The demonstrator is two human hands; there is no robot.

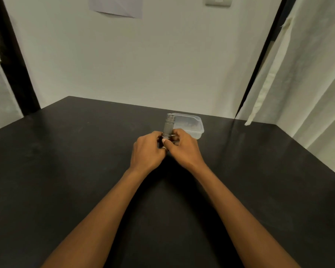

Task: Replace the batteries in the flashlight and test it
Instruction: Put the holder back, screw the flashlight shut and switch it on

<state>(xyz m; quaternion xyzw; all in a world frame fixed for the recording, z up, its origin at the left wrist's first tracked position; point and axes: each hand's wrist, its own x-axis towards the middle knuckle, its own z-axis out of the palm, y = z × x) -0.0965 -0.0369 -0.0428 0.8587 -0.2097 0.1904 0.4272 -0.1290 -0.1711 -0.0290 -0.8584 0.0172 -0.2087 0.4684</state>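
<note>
- The lower end of the grey metal cylindrical flashlight (pixel 168 126) was hidden inside both hands, so the state of its base could not be determined.
- A small pale ring-shaped item (pixel 164 148) showed between the hands. It could not be identified.
- The contents of the clear rectangular plastic container (pixel 194 125) were blurred, and only a few small dark specks were discernible.
- The sheet of white paper (pixel 116 6) and the pale wall switch plate (pixel 218 1) were cut off by the top edge.
- The left hand (pixel 146 151) had its fingers curled round the flashlight's lower end.
- The right hand (pixel 184 149) gripped the same end from the other side, with its thumb laid against the lower collar and its fingers curled behind.
- The flashlight stood nearly upright above the matte black table (pixel 66 151), just in front of the container and overlapping its left corner in view. Whether the two touched could not be told.
- The table met a plain white wall (pixel 143 64) at its far edge.
- A black upright post (pixel 14 60) stood at the left and another black post (pixel 259 64) at the right, beside a creased off-white curtain (pixel 307 74).
- The flashlight body was ribbed near its top and bore a stepped collar.
- The container had rounded corners and translucent walls.
- The table surface was smooth, with faint smudges.
</note>
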